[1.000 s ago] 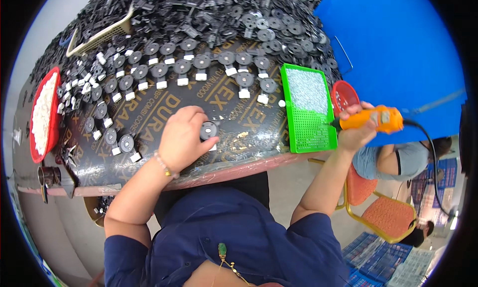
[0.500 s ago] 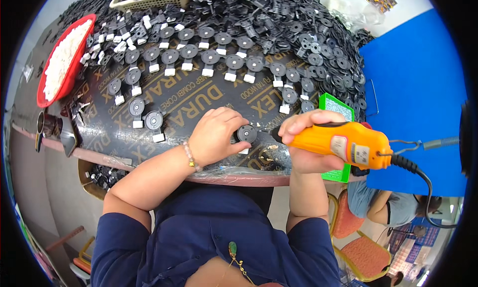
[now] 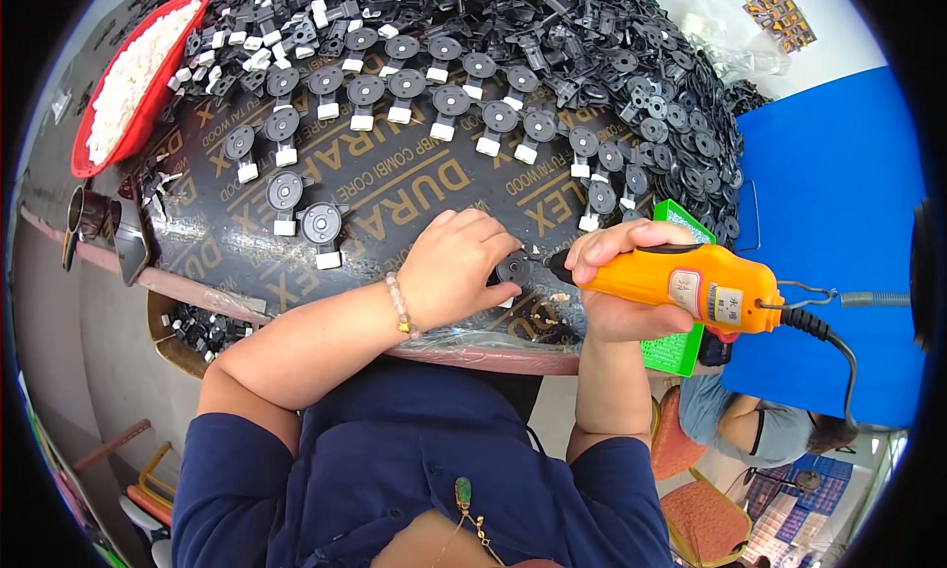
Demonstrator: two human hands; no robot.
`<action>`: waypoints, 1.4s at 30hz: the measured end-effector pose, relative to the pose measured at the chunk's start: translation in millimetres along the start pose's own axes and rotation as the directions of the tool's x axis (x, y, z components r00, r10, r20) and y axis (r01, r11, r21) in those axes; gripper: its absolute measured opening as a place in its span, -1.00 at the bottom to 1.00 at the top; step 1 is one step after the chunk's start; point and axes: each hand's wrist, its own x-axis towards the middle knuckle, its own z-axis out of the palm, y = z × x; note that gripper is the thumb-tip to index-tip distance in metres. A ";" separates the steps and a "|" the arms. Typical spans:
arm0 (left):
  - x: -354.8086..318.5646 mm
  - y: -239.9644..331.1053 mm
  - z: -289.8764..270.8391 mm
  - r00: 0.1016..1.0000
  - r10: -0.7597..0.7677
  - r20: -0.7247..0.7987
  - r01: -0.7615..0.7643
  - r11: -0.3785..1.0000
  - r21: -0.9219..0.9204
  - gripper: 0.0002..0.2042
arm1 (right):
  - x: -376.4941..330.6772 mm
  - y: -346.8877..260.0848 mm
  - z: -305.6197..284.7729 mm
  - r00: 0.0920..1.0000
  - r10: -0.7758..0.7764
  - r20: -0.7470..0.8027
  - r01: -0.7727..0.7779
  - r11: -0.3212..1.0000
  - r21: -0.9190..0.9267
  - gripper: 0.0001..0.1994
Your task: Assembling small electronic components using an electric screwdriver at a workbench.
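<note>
My left hand (image 3: 456,267) rests on the black table board (image 3: 385,223), its thumb and fingers closed round a small black plastic wheel part (image 3: 514,268). A white block (image 3: 509,302) pokes out at the part's near end. In my right hand (image 3: 626,317) is an orange electric screwdriver (image 3: 725,290), lying sideways with its dark nose pointing left at the part. Its tip comes close to the wheel's right side; whether it touches I cannot tell. Beyond my hands stand rows of like wheel parts with white ends, one of them (image 3: 322,223) left of my wrist.
Heaped black parts (image 3: 473,21) cover the far table. A red tray (image 3: 156,105) of white pieces stands left. Right are a green tray (image 3: 676,353) partly behind my right hand, a blue panel (image 3: 829,154), and the screwdriver's cord (image 3: 850,371). Another person (image 3: 784,432) is at lower right.
The screwdriver's tip has come left, closer to the wheel part in my left hand. The whole view has shifted a little; my left hand keeps its hold.
</note>
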 end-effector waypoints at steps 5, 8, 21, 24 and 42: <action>0.5 0.8 1.1 1.000 -0.003 0.008 0.003 1.000 -0.002 -0.57 | -0.8 0.0 0.0 1.000 0.017 0.011 -0.017 1.000 -0.015 -0.13; 0.1 0.9 0.4 1.000 -0.002 0.019 0.002 1.000 -0.009 -0.56 | -4.2 0.2 3.3 0.995 0.097 -0.002 -0.097 0.991 -0.094 -0.12; 0.1 0.8 1.7 0.998 0.051 0.023 -0.051 0.999 -0.019 -0.56 | -7.6 -31.3 -18.7 0.971 0.051 -0.232 -0.052 0.999 0.001 -0.07; 0.2 4.3 2.2 0.998 0.069 -0.009 -0.068 0.998 0.011 -0.57 | -13.6 -77.0 -66.5 0.938 -0.138 -0.318 0.006 0.924 -0.382 -0.14; 4.2 9.1 8.9 0.994 0.107 -0.028 -0.104 0.992 0.076 -0.52 | -54.2 -107.2 -185.4 0.771 -0.370 -0.518 -0.100 0.733 -0.673 -0.23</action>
